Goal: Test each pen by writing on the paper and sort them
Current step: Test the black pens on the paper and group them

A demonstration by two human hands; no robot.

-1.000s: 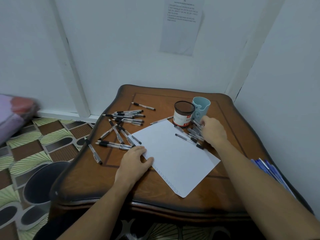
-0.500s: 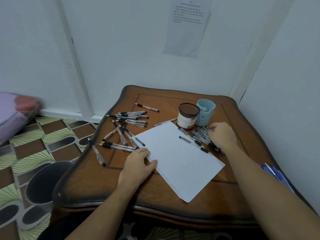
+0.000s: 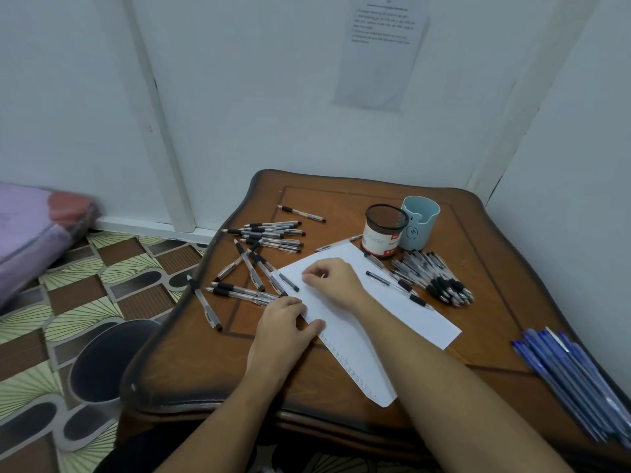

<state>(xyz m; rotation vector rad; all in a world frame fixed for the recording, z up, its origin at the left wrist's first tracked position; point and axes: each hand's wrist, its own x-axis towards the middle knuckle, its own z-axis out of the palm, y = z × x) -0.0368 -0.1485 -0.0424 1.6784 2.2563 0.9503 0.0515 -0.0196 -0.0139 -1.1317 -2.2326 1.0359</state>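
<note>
Hands first: left hand (image 3: 283,322) lies flat, fingers loose, pinning the paper (image 3: 409,319) at its 8 o'clock edge. Right hand (image 3: 333,279) curls over the sheet's far corner; whether it pinches a pen I cannot tell. Paper sits mid-tabletop (image 3: 341,199), skewed. Blue pens (image 3: 573,370) lie at 4 o'clock, a stray pen (image 3: 205,303) at the 9 o'clock rim, loose pens (image 3: 266,233) at 10, a bunch (image 3: 433,278) at 2, cups (image 3: 384,230) at 1. Likely slips: a forearm sweep mixing piles, or the stray pen rolling off.
</note>
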